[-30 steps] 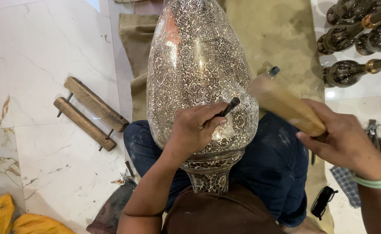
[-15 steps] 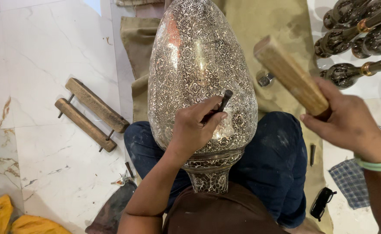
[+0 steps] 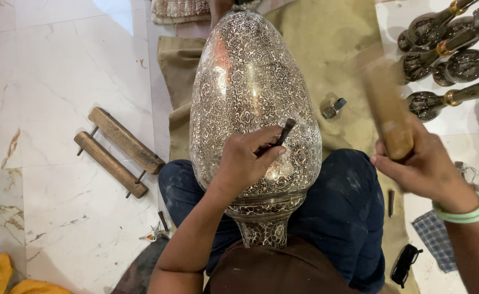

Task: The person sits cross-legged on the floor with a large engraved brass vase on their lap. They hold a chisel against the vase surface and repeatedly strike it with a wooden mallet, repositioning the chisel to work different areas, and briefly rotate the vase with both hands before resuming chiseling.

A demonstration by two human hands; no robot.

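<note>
Centre frame, a patterned metal vase (image 3: 250,81) lies across the person's lap. The left hand (image 3: 247,160) pinches a chisel (image 3: 284,132) against it; the right hand (image 3: 424,166) grips a raised wooden mallet (image 3: 386,109). Engraving seems underway; the strike needs a steady chisel.

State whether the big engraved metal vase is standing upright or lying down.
Lying down: the engraved silver metal vase rests lengthwise across the person's lap, its narrow neck toward the body.

Two wooden bars (image 3: 118,152) joined by metal pins are lying on the marble floor (image 3: 49,81), well left of the fingers. Dark metal vases (image 3: 452,60) are lying beyond the fingers, upper right. Checked cloth (image 3: 429,245) and black glasses (image 3: 404,264) are sitting lower right. Yellow cloth (image 3: 0,277) is lying bottom-left.
</note>
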